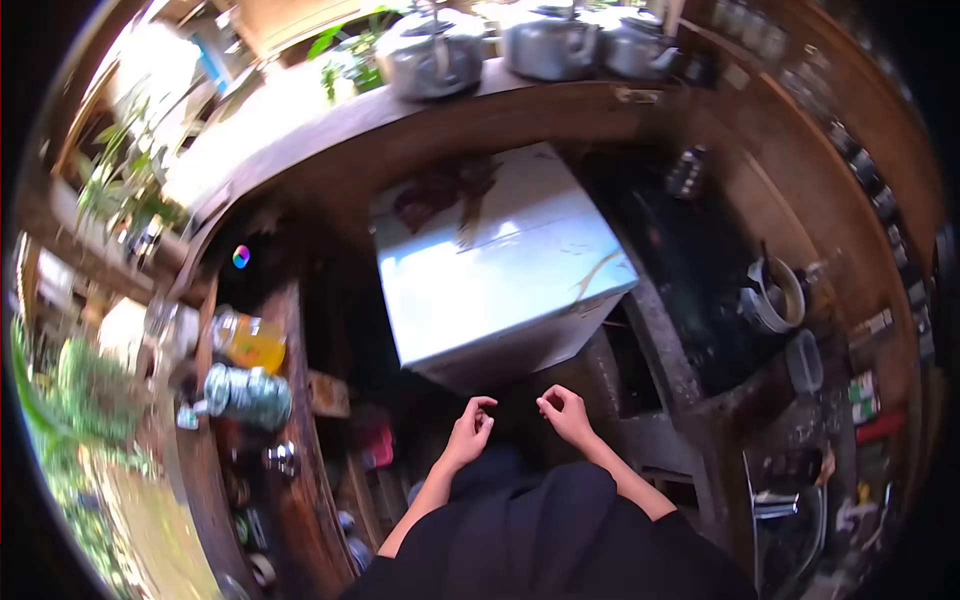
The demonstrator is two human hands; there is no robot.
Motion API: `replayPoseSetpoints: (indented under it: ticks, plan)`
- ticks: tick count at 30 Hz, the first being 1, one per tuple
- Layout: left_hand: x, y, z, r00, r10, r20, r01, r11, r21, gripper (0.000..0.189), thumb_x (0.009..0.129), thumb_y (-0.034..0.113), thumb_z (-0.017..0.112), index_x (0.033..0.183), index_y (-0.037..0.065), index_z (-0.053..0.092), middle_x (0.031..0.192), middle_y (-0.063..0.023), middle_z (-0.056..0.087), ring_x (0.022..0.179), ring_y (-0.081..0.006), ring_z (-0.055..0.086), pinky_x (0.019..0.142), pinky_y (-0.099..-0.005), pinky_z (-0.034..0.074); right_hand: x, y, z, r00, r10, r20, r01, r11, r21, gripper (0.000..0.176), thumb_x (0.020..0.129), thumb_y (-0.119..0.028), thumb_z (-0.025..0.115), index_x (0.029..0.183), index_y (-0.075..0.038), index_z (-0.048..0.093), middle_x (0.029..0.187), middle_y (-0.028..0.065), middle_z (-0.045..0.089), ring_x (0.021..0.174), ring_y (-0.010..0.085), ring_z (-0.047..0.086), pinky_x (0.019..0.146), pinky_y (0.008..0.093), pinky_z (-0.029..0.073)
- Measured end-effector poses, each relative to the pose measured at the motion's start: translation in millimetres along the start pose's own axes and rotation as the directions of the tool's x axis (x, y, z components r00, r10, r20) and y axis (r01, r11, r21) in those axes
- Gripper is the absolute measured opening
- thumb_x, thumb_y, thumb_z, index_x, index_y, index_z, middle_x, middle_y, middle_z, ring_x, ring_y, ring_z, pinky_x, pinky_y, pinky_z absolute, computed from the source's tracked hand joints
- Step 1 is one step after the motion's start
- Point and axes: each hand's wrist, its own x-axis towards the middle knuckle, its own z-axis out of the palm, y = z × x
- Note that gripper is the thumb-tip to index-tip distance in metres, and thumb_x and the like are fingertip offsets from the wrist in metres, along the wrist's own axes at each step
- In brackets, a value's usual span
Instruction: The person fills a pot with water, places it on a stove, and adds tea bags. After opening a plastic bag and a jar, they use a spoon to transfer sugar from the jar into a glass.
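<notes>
My left hand (pixel 470 430) is in front of my body at the lower middle, its fingers loosely bent and the thumb apart from them. Beside it, my right hand (pixel 566 414) has curled fingers, with a small gap inside the curl. Nothing shows in either hand, and the two hands do not touch. Just beyond them stands a white box-like cabinet (pixel 500 280) with a shiny top. Dark reddish and brown marks spread over its far part. Both hands are nearest to its front edge and apart from it.
Metal kettles (pixel 430 58) line the ledge at the back. On the left wooden shelf stand a bottle of orange liquid (pixel 250 342) and a glass jar (pixel 248 397). A dark counter (pixel 690 270) runs along the right, with a white bucket (pixel 778 297) and a clear plastic container (pixel 803 362).
</notes>
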Motion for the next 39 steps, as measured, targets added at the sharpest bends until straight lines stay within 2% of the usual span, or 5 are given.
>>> replayPoseSetpoints:
  ticks: [7,17,25,33,39]
  plan:
    - [131.1,40.6,21.6,0.936,0.082,0.343,-0.113,0.991,0.07,0.018,0.1,0.018,0.04,0.093,0.003,0.047,0.069,-0.0113,0.048,0.062,-0.0212,0.05,0.06,-0.0348,0.041,54.4,-31.7,-53.9,0.949,-0.039,-0.314,0.042,0.999,0.003,0.014,0.09,-0.011,0.063,0.081,-0.002,0.059,0.069,0.0024,0.062,0.063,0.0081,0.059,0.06,0.0234,0.047]
    - [220.0,91.5,128.6,0.715,0.091,0.693,-0.171,0.984,0.047,0.04,0.102,0.028,0.045,0.075,-0.001,0.044,0.059,-0.0029,0.036,0.059,-0.0103,0.037,0.056,-0.0295,0.036,25.2,-9.7,-148.6,0.693,0.104,-0.714,0.133,0.954,0.267,0.011,0.09,-0.01,0.063,0.083,-0.003,0.058,0.071,0.0013,0.061,0.065,0.0065,0.058,0.06,0.0221,0.047]
    - [252.9,142.0,235.2,0.675,0.164,0.719,-0.119,0.986,-0.114,0.008,0.094,0.008,0.046,0.097,0.002,0.049,0.075,-0.0029,0.049,0.069,-0.011,0.048,0.063,-0.0261,0.041,21.6,14.7,-272.0,0.605,0.135,-0.784,0.242,0.908,0.343,0.011,0.092,-0.01,0.062,0.084,-0.003,0.057,0.073,0.0017,0.061,0.066,0.0074,0.058,0.062,0.0216,0.048]
    - [304.8,207.8,358.9,0.754,0.419,0.505,-0.484,0.875,-0.004,0.037,0.095,0.014,0.054,0.129,0.005,0.045,0.117,-0.0119,0.053,0.097,-0.0228,0.058,0.082,-0.033,0.048,37.1,20.7,-370.7,0.661,0.126,-0.74,0.342,0.827,0.446,0.011,0.095,-0.012,0.058,0.099,-0.002,0.056,0.086,0.0065,0.064,0.075,0.0121,0.063,0.069,0.0242,0.051]
    - [324.2,241.4,396.0,0.673,0.436,0.598,-0.649,0.735,0.194,0.038,0.092,0.013,0.058,0.129,0.006,0.052,0.118,-0.0161,0.057,0.105,-0.0289,0.058,0.085,-0.0387,0.049,64.0,-14.9,-395.5,0.738,0.287,-0.611,0.338,0.627,0.702,0.037,0.098,-0.02,0.05,0.128,0.0,0.043,0.11,0.0135,0.062,0.101,0.0233,0.063,0.089,0.0345,0.05]
